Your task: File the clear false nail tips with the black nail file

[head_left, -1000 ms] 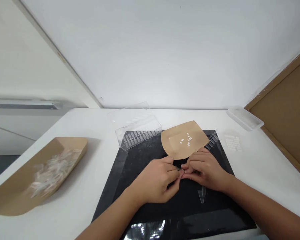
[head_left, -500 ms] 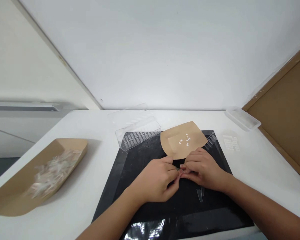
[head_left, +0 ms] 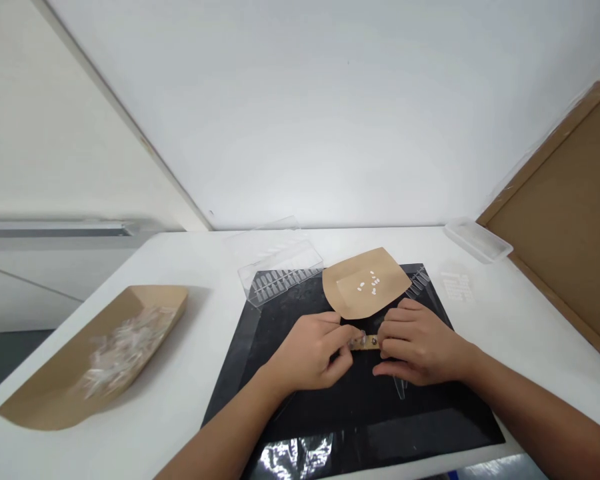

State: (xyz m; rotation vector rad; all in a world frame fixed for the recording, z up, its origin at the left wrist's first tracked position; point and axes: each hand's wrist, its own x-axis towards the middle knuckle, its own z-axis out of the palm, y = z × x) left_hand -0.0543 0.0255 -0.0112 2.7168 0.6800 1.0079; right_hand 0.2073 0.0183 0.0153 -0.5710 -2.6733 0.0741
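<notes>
Tan strip [head_left: 369, 343] with a small round dark spot

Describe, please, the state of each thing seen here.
Tan strip: partly covered
Left hand: fingers bent, at strip
Right hand: thumb apart, fingers curled
Brown tray: holding clear pieces
Brown card: bearing white pieces
Black mat: flat, glossy
Clear box: containing rows of tips
Plastic tray: open-topped

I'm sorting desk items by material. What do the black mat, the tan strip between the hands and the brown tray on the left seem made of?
Black mat: probably plastic sheet, glossy, as its front mirrors light. Tan strip: perhaps wood or card by its colour; finish too small to tell. Brown tray: likely matte paperboard, given thin, bent walls.
</notes>
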